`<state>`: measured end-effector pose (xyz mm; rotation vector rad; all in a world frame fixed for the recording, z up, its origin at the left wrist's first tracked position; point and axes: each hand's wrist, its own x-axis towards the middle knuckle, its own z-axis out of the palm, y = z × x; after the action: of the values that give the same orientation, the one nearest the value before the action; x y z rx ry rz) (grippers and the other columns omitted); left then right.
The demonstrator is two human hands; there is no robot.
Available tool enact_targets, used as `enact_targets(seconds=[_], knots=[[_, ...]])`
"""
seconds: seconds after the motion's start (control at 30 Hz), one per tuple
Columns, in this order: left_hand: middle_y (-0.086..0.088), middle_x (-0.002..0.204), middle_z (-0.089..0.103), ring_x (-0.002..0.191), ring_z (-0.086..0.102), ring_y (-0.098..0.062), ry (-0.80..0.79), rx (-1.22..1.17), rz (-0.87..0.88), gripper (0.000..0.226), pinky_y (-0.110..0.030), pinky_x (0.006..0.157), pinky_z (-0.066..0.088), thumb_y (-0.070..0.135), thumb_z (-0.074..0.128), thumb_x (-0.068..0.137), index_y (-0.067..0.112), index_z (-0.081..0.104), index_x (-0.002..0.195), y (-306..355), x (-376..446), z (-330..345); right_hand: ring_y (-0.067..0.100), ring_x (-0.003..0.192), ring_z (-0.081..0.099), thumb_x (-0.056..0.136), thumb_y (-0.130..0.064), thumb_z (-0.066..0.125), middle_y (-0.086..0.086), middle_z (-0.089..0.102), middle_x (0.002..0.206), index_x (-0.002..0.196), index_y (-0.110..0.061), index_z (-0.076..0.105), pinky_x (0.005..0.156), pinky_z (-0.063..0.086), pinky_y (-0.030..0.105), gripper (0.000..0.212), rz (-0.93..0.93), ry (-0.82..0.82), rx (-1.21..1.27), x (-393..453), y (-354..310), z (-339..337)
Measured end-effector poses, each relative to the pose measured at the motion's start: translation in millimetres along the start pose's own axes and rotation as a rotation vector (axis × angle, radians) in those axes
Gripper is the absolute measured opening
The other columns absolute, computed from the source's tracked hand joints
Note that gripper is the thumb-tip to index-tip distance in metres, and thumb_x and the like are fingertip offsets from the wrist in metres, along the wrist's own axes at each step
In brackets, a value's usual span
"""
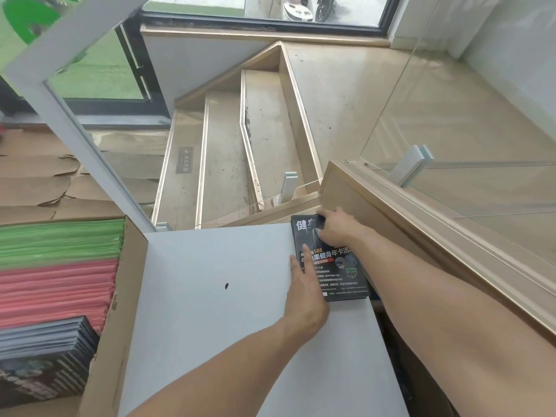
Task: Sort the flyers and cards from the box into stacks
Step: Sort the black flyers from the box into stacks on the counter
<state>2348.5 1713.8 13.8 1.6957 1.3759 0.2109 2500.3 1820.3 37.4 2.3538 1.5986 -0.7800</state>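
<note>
- White tabletop (210,296): flat, matte, pale grey-white board with one small dark mark; it is serving as the sorting surface, its far right corner bearing the stack being formed.
- Cardboard box (120,296): brown corrugated walls, open top, sitting at the tabletop's left edge; it is holding green sheets (60,242), pink sheets (57,290) and dark glossy flyers (45,356), packed on edge in colour bands.
- Black flyer stack (340,272): glossy rectangular sheets, dark ground with white and orange print, lying flat at the table's far right corner, close beside the wooden ledge (421,224).
- Left hand (304,293): fingers lying straight and together, pressing on the stack's near left edge.
- Right hand (337,230): fingers curling over the stack's far top edge, gripping it.
- Step judged in hand: squaring the black stack. It is best done by pushing both edges inward evenly, keeping the slick sheets flat so none is sliding off the corner.
</note>
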Motion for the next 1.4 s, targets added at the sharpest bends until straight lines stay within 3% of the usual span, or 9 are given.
enact_targets(seconds=[0.17, 0.33, 0.5, 0.6, 0.8, 0.9, 1.1, 1.27, 1.4], knots=[[-0.002, 0.167, -0.023, 0.157, 0.006, -0.019, -0.087, -0.044, 0.006, 0.144, -0.037, 0.118, 0.034, 0.015, 0.09, 0.072, 0.034, -0.026, 0.154, -8.4, -2.3, -14.2, 0.042, 0.153, -0.008, 0.101, -0.036, 0.054, 0.004, -0.003, 0.169, 0.16, -0.031, 0.019, 0.122, 0.013, 0.06, 0.069, -0.038, 0.139, 0.036, -22.9, -8.9, 6.8], [0.01, 0.168, -0.013, 0.155, 0.005, -0.008, -0.008, -0.078, 0.027, 0.13, -0.022, 0.114, 0.023, 0.027, 0.088, 0.076, 0.035, -0.011, 0.16, -34.0, -21.6, -37.6, 0.027, 0.136, 0.036, 0.095, -0.02, 0.054, 0.005, 0.042, 0.148, 0.15, -0.029, 0.042, 0.105, 0.037, 0.039, 0.057, -0.05, 0.422, 0.026, -79.8, -14.8, 38.9], [0.014, 0.167, 0.012, 0.152, 0.017, -0.005, 0.179, -0.171, 0.076, 0.101, -0.022, 0.12, 0.018, 0.025, 0.08, 0.084, 0.034, 0.014, 0.159, -57.3, -58.9, -67.0, 0.03, 0.136, 0.034, 0.093, -0.017, 0.047, 0.007, 0.039, 0.147, 0.156, -0.033, 0.023, 0.101, 0.041, 0.046, 0.068, 0.056, 0.289, 0.009, -93.8, -8.2, 68.8], [0.019, 0.157, 0.033, 0.143, 0.035, -0.004, 0.328, -0.249, 0.154, 0.081, -0.033, 0.119, 0.032, 0.022, 0.079, 0.086, 0.036, 0.034, 0.151, -67.5, -89.0, -87.3, 0.029, 0.139, 0.034, 0.094, -0.016, 0.046, 0.007, 0.037, 0.15, 0.157, -0.029, 0.024, 0.106, 0.038, 0.045, 0.068, 0.072, 0.259, -0.021, -101.3, -10.8, 60.8], [0.024, 0.135, 0.051, 0.122, 0.048, 0.004, 0.558, -0.339, 0.164, 0.057, -0.023, 0.105, 0.037, 0.019, 0.077, 0.088, 0.04, 0.051, 0.134, -99.8, -138.9, -132.6, 0.028, 0.14, 0.033, 0.092, -0.032, 0.058, 0.005, 0.038, 0.152, 0.147, -0.028, 0.044, 0.112, 0.036, 0.049, 0.057, 0.049, 0.318, 0.138, -113.5, -36.1, 58.5], [0.02, 0.132, 0.05, 0.124, 0.047, -0.001, 0.443, -0.329, 0.078, 0.06, -0.024, 0.1, 0.036, 0.023, 0.077, 0.088, 0.038, 0.047, 0.139, -103.8, -147.7, -125.6, 0.03, 0.142, 0.03, 0.089, -0.026, 0.057, 0.006, 0.034, 0.153, 0.149, -0.032, 0.041, 0.114, 0.033, 0.05, 0.063, 0.116, 0.321, 0.217, -120.0, -24.5, 60.2], [0.003, 0.16, 0.033, 0.146, 0.033, -0.012, -0.073, -0.371, -0.037, 0.082, -0.032, 0.114, 0.036, 0.031, 0.074, 0.089, 0.031, 0.027, 0.157, -50.1, -116.9, -68.4, 0.035, 0.137, 0.034, 0.081, -0.028, 0.069, 0.011, 0.035, 0.148, 0.143, -0.022, 0.041, 0.112, 0.036, 0.05, 0.068, 0.243, 0.258, 0.352, -126.2, 8.0, 58.2], [0.005, 0.116, 0.057, 0.106, 0.052, -0.016, -0.163, -0.376, -0.034, 0.038, -0.021, 0.08, 0.045, 0.01, 0.065, 0.093, 0.03, 0.051, 0.121, 6.7, -87.1, -42.1, 0.023, 0.104, 0.063, 0.077, -0.011, 0.08, 0.005, 0.064, 0.119, 0.12, -0.018, 0.053, 0.093, 0.054, 0.041, 0.051, 0.255, 0.171, 0.679, -122.0, 29.5, 53.6], [-0.001, 0.123, 0.064, 0.104, 0.059, -0.016, -0.141, -0.339, 0.002, 0.046, -0.013, 0.066, 0.043, 0.007, 0.069, 0.086, 0.025, 0.06, 0.127, 17.6, -67.6, -27.7, 0.023, 0.105, 0.064, 0.078, -0.011, 0.076, 0.003, 0.065, 0.117, 0.119, -0.019, 0.055, 0.091, 0.054, 0.036, 0.047, 0.185, 0.185, 0.651, -114.8, 37.0, 55.3]])
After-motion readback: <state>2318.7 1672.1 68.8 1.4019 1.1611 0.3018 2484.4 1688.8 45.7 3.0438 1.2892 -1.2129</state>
